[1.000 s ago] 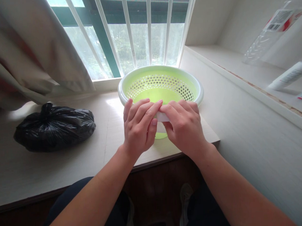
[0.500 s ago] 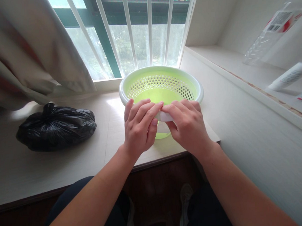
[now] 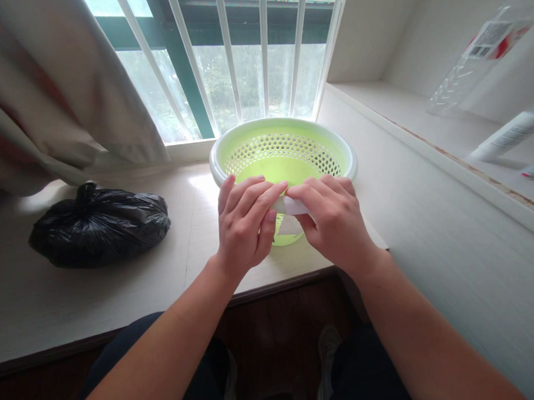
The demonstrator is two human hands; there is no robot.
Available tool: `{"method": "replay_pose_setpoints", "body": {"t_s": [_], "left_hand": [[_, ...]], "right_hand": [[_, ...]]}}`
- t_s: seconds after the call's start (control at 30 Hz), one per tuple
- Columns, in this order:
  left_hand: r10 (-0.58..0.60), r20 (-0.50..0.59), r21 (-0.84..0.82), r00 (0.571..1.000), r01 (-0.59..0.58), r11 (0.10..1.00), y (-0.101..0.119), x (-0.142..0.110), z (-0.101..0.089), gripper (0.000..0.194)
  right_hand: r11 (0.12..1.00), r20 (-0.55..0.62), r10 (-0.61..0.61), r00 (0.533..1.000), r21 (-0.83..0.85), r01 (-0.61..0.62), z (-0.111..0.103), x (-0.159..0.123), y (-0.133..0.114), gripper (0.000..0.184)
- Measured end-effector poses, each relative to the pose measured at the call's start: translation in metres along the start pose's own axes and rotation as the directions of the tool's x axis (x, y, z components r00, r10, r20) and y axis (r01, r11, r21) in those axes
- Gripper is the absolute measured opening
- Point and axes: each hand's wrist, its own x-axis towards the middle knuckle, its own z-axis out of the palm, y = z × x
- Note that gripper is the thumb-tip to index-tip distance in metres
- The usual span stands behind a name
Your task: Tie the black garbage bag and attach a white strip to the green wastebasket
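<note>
A small white object with smooth sides (image 3: 295, 206) sits between my two hands, mostly hidden by the fingers, so its kind cannot be made out. My right hand (image 3: 332, 218) is closed on its right part, thumb below and index finger above. From the other side my left hand (image 3: 248, 224) pinches a paler end of it between thumb and fingers. Both hands are in front of the near rim of a light-green plastic basket (image 3: 284, 128) with a pale rim and a perforated wall.
On the white ledge (image 3: 164, 287), left of the basket, lies a knotted black plastic bag (image 3: 102, 228). A curtain (image 3: 54, 97) hangs behind it, beside a barred window (image 3: 248, 77). A shelf (image 3: 387, 109) at right holds a clear plastic bottle (image 3: 473, 67) and a white tube (image 3: 507, 135).
The white object's right part has shifted slightly to the right and tilted a little. Both hands keep nearly the same place and grip.
</note>
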Motion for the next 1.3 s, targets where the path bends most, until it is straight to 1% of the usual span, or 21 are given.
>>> {"method": "replay_pose_setpoints", "body": {"t_s": [0.17, 0.3, 0.6, 0.8, 1.1, 1.3], "left_hand": [[-0.018, 0.009, -0.004, 1.0, 0.019, 1.0, 0.0, 0.0, 0.0, 0.042], [-0.008, 0.003, -0.021, 1.0, 0.008, 1.0, -0.001, -0.001, 0.0, 0.042], [-0.034, 0.002, -0.032, 0.999, 0.034, 0.999, -0.003, -0.001, 0.002, 0.041], [-0.049, 0.007, -0.032, 0.999, 0.049, 0.998, -0.003, -0.001, 0.003, 0.041], [-0.007, -0.031, -0.056, 0.999, 0.005, 0.998, -0.003, 0.0, 0.004, 0.039], [-0.033, -0.009, -0.034, 0.999, 0.032, 0.999, -0.003, -0.001, 0.004, 0.04]], "right_hand": [[1.0, 0.01, 0.003, 1.0, 0.009, -0.003, -0.001, 0.0, 0.001, 0.021], [1.0, 0.017, 0.003, 1.0, 0.017, -0.004, -0.002, 0.0, 0.002, 0.022], [0.999, -0.055, 0.048, 0.997, -0.016, -0.049, 0.007, -0.003, -0.005, 0.018], [0.997, -0.065, 0.071, 0.995, -0.036, -0.073, 0.009, -0.003, -0.009, 0.017], [0.995, -0.082, 0.079, 0.993, -0.048, -0.083, 0.009, -0.003, -0.013, 0.015], [0.995, -0.073, 0.087, 0.994, -0.05, -0.09, 0.009, -0.003, -0.012, 0.016]]}}
